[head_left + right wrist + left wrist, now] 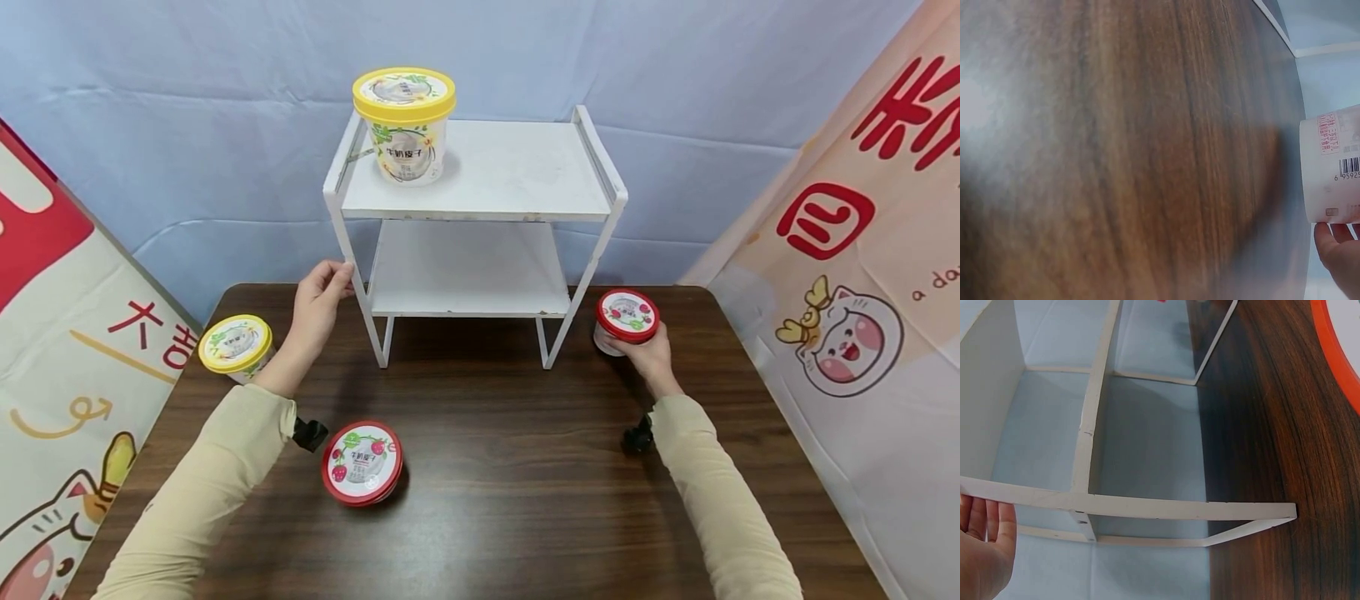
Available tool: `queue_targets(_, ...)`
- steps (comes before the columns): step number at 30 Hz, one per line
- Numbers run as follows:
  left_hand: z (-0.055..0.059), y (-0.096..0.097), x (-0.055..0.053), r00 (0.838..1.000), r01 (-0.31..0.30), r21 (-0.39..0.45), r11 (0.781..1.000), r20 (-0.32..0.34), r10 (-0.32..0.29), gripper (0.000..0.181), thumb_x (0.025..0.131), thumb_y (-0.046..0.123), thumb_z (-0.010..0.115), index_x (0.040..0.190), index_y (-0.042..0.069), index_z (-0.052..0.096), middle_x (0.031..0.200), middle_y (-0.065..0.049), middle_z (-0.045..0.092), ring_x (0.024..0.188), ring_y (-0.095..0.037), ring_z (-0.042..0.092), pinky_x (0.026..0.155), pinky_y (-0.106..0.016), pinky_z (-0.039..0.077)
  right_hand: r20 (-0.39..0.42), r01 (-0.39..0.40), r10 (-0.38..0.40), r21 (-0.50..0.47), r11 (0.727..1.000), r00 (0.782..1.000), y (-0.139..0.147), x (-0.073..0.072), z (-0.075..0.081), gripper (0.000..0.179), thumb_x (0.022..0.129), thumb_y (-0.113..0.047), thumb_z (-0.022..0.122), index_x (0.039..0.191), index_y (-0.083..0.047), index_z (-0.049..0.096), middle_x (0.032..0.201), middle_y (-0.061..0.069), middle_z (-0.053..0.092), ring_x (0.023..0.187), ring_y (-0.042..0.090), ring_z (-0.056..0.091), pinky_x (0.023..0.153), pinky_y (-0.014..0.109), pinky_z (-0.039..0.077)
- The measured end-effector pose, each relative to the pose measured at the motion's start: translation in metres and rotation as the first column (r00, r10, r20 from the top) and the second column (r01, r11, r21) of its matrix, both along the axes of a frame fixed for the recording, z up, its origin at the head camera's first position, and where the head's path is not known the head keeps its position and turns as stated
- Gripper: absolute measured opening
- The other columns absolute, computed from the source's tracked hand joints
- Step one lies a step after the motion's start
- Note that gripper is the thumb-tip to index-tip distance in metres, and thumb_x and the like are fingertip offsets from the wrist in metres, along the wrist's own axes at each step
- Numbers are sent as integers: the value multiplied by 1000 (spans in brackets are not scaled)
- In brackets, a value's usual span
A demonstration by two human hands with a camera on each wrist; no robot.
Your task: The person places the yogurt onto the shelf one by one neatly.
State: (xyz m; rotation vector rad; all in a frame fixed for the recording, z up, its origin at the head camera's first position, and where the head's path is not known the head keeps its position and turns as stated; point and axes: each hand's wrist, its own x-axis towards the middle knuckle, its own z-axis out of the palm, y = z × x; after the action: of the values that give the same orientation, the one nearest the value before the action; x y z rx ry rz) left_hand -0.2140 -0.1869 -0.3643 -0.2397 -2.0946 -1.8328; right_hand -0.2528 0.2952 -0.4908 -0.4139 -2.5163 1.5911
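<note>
At the back of the table stands a white two-tier shelf (480,213). My left hand (318,304) pinches its left front leg (1047,496) just below the upper board; in the left wrist view the fingers (991,519) reach behind that leg. Over on the right, my right hand (649,357) grips a red-lidded tub (627,317) with strawberries on its lid, from its near right side. The right wrist view shows the tub's pale wall and barcode (1349,166), with the fingertips against it. A yellow-lidded tub (405,125) sits upright on the shelf's top board, at the left.
Another yellow-lidded tub (236,346) stands at the table's left edge, beside my left forearm. A second red-lidded tub (362,463) is on the dark wood table (510,467), front left. Printed banners (840,333) flank both sides, and a pale blue cloth (225,167) hangs behind.
</note>
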Motion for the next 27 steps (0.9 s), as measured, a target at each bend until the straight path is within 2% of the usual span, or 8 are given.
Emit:
queue_targets(7, 1, 1, 1, 1000, -4, -1, 1000, 8, 4, 21, 95, 15, 48, 88, -3, 53, 79, 9, 55, 76, -4, 54, 72, -16, 47, 1, -36, 36, 37, 999, 999, 3, 7, 6, 94, 71, -18, 78, 140, 1, 17, 138, 22, 32, 127, 32, 31, 105, 45, 28)
queue_targets(14, 0, 0, -1, 1000, -8, 6, 1000, 4, 8, 18, 95, 15, 48, 86, 1, 54, 79, 8, 55, 76, -5, 54, 73, -20, 48, -18, -90, 91, 75, 993, 996, 7, 15, 9, 91, 73, -17, 77, 139, 2, 18, 137, 24, 32, 126, 35, 31, 103, 49, 29)
queue_targets(17, 0, 1, -1, 1000, -4, 11, 1000, 2, 4, 19, 95, 15, 47, 87, -1, 53, 79, 7, 55, 76, -5, 54, 74, -22, 49, -27, -114, 117, 89, 989, 993, 10, 19, 10, 91, 73, -17, 77, 139, 2, 18, 136, 25, 32, 125, 37, 32, 102, 52, 30)
queue_targets(23, 0, 1, 0, 1000, 7, -5, 1000, -5, -7, 21, 96, 14, 46, 89, -6, 52, 81, 5, 54, 77, -6, 54, 72, -17, 47, -34, -130, 135, 115, 985, 990, 13, 25, 13, 92, 73, -18, 77, 140, 2, 18, 136, 25, 32, 124, 38, 32, 101, 53, 30)
queue_targets(27, 1, 1, -1, 1000, 6, 11, 1000, -3, -6, 19, 95, 12, 47, 88, -4, 53, 80, 5, 55, 76, -6, 54, 72, -16, 47, -34, -149, 154, 125, 981, 987, 15, 28, 14, 91, 73, -18, 77, 139, 2, 18, 135, 26, 32, 124, 38, 32, 100, 54, 30)
